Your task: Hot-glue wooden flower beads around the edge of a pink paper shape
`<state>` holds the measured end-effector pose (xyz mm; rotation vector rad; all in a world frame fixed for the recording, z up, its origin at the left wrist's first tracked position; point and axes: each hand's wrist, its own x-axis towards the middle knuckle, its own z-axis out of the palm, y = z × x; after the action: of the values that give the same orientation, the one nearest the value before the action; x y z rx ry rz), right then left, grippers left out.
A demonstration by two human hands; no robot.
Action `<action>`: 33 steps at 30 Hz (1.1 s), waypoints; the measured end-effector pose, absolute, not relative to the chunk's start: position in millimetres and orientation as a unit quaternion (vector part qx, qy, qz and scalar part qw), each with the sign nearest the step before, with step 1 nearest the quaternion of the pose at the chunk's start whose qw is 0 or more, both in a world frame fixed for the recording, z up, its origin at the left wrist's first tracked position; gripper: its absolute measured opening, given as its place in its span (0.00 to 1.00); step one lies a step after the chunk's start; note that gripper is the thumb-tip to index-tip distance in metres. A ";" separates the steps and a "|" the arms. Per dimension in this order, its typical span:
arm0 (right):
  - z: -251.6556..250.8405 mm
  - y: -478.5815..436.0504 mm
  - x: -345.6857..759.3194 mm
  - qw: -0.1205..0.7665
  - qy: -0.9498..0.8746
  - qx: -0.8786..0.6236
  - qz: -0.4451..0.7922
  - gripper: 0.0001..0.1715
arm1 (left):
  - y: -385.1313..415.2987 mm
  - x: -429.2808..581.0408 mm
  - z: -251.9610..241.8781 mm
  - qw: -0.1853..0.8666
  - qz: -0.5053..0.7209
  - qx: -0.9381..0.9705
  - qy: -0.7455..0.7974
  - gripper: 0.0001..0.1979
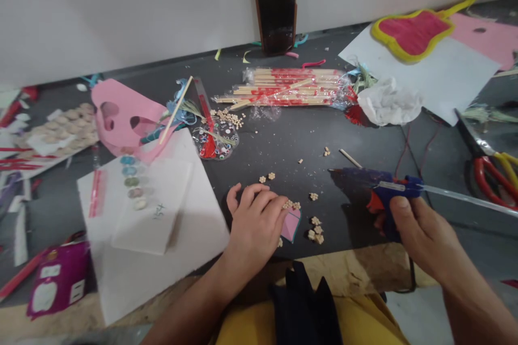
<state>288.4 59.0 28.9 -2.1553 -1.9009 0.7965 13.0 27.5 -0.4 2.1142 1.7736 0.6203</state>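
My left hand point(256, 222) lies palm down on the dark table point(283, 140), fingers curled over a small pink card piece with a teal edge point(292, 225). Tiny wooden flower beads point(315, 229) lie beside its fingertips, some on the card. My right hand point(421, 232) grips the handle of a blue hot glue gun point(384, 186). The gun's nozzle points left, a little above the table, apart from the pink piece. A clear glue stick point(465, 198) sticks out of its back.
A pack of wooden sticks point(283, 92) lies behind, with loose beads and a disc of googly eyes point(215, 140). White foam sheets point(162, 226) sit at left, beside pink cutouts point(121, 116). Scissors point(491, 164) and a pink-and-yellow felt shape point(413, 32) are at right.
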 end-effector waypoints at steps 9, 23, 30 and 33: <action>40.6 65.5 261.9 0.202 -0.810 -0.550 -0.011 0.09 | 25.8 11.6 -4.4 0.146 0.205 0.746 0.616 0.08; 15.0 63.6 191.6 0.133 -0.868 -0.462 0.120 0.11 | 27.8 11.4 5.4 0.183 0.198 0.741 0.615 0.08; 10.1 60.9 191.7 0.141 -0.864 -0.468 0.122 0.10 | 27.6 11.2 4.0 0.183 0.194 0.740 0.617 0.08; 9.0 60.6 191.4 0.139 -0.865 -0.466 0.125 0.09 | 27.5 11.4 2.7 0.176 0.198 0.741 0.618 0.08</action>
<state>191.4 60.6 9.0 -1.3474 -2.4986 0.3622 11.4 27.5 2.7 2.0967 1.7487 0.5595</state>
